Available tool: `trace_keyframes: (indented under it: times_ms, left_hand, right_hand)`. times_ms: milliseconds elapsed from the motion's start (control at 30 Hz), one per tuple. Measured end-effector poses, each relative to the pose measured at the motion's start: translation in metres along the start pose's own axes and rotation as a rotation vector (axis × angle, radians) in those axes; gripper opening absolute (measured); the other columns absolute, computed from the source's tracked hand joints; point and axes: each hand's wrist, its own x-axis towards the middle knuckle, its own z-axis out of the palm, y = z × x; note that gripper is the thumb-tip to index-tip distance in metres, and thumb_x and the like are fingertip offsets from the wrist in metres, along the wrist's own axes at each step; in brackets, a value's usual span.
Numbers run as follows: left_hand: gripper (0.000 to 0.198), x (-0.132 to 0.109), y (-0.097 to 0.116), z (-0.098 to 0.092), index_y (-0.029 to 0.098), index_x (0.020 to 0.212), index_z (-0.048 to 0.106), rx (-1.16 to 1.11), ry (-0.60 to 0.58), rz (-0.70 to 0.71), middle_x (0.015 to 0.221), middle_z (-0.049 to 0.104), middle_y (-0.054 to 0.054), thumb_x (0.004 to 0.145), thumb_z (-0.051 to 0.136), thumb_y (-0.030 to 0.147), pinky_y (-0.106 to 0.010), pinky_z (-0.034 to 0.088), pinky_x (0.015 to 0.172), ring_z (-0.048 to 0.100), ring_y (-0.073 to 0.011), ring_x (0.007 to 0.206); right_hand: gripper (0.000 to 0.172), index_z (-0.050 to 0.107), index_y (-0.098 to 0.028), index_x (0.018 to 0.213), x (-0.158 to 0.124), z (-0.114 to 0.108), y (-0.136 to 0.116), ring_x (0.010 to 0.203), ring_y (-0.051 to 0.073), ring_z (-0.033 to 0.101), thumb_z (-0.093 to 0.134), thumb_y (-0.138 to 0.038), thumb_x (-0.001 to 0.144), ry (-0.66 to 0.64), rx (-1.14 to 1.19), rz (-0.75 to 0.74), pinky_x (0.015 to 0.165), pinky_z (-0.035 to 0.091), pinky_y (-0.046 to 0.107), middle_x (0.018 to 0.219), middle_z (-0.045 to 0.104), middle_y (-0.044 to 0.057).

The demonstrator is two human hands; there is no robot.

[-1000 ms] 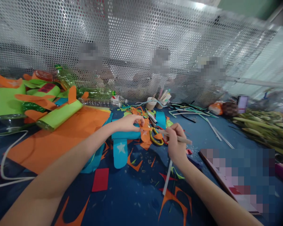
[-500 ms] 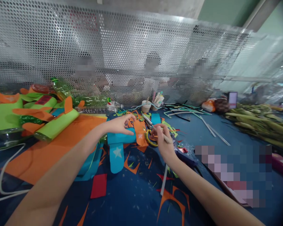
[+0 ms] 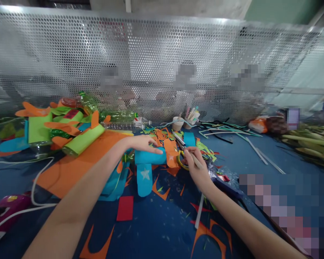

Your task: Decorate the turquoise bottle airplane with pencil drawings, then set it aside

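Observation:
My left hand (image 3: pixel 143 143) lies over a plastic bottle wrapped in blue paper (image 3: pixel 148 157), its thumb along the near side and its fingertips partly hidden behind. A blue flap (image 3: pixel 145 180) with a pale star hangs from the bottle toward me. An orange strip (image 3: pixel 171 153) with a similar star stands at the bottle's right end, and a green bottle neck (image 3: pixel 128 157) shows at the left. My right hand (image 3: pixel 197 165) is closed on a pale pen-like stick (image 3: pixel 196 159); its tip cannot be made out. Scissors with a yellow handle (image 3: pixel 182 160) lie close beside that hand.
Paper-wrapped bottles (image 3: pixel 83 140) pile up at left on an orange sheet (image 3: pixel 70 172). Paper scraps (image 3: pixel 162 190) and a red square (image 3: pixel 125 208) lie around. Cups of pens (image 3: pixel 191 118) stand before a perforated metal screen (image 3: pixel 151 46). A glue gun (image 3: pixel 12 216) with white cord lies left.
My left hand has lowered onto the blue-wrapped bottle, narrowing the gap beneath its fingers. My right hand keeps the stick. The whole view has shifted, so things appear farther right.

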Motion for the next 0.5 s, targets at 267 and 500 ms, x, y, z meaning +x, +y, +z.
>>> trace_keyframes:
  times_ms: [267,500]
  left_hand:
    - [0.067,0.003,0.011,0.007,0.022,0.120,0.059,0.102,0.040,0.033,0.116,0.058,-0.009,0.071,0.055,0.067,-0.034,0.038,0.092,0.050,-0.0282,0.110]
    - [0.065,0.008,0.022,0.014,0.019,0.117,0.060,-0.001,0.180,0.158,0.106,0.056,-0.010,0.071,0.061,0.064,-0.035,0.039,0.089,0.050,-0.0273,0.103]
  right_hand:
    - [0.026,0.048,-0.025,0.093,0.002,0.001,0.006,0.063,0.017,0.051,0.049,-0.050,0.087,0.019,0.023,-0.007,0.060,0.042,0.031,0.072,0.049,-0.002]
    - [0.020,0.048,-0.024,0.092,0.006,-0.008,-0.012,0.066,0.016,0.049,0.048,-0.044,0.088,0.073,0.013,-0.084,0.061,0.041,0.030,0.075,0.051,0.000]
